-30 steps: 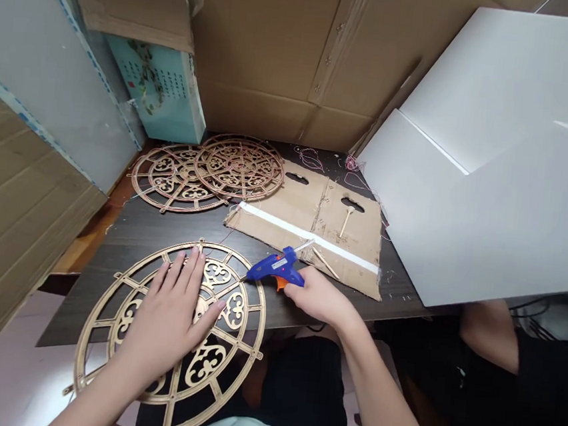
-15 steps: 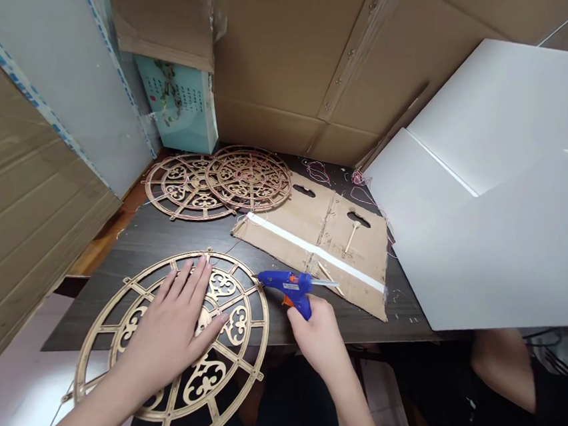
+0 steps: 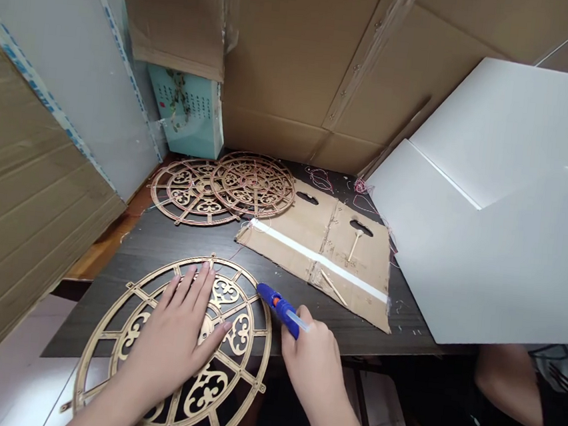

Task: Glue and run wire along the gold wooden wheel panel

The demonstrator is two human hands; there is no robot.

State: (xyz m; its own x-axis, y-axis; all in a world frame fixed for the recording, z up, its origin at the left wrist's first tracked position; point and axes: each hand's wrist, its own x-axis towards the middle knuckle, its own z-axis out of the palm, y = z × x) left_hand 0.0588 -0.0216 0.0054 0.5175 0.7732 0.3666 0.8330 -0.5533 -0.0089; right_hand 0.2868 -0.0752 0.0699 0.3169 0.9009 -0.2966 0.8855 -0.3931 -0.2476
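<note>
A round openwork wooden frame (image 3: pixel 260 365) with scroll cut-outs lies at the near edge of the dark table (image 3: pixel 171 239), partly overhanging it. My left hand (image 3: pixel 180 323) rests flat on the frame, fingers stretched out. In my right hand (image 3: pixel 314 353) is a blue glue gun (image 3: pixel 275 299), gripped by its handle, a clear glue stick poking out of its back. The gun's nozzle end is at the frame's upper right rim; whether it touches cannot be made out. Behind them, two similar openwork discs (image 3: pixel 252 184) overlap, with reddish wire along them.
A cardboard sheet (image 3: pixel 301 241) with white tape carries small wooden sticks (image 3: pixel 355 245). Reddish wire (image 3: pixel 361 186) lies tangled at the back. Cardboard walls (image 3: pixel 279 52), a pale blue box (image 3: pixel 188 113) and a large white panel (image 3: pixel 500 260) enclose the table. Another person's arm (image 3: pixel 511 385) shows at right.
The glue gun has turned in my right hand, its back end swinging toward me and its nozzle end staying near the rim. My left hand stays on the frame. The view has shifted slightly.
</note>
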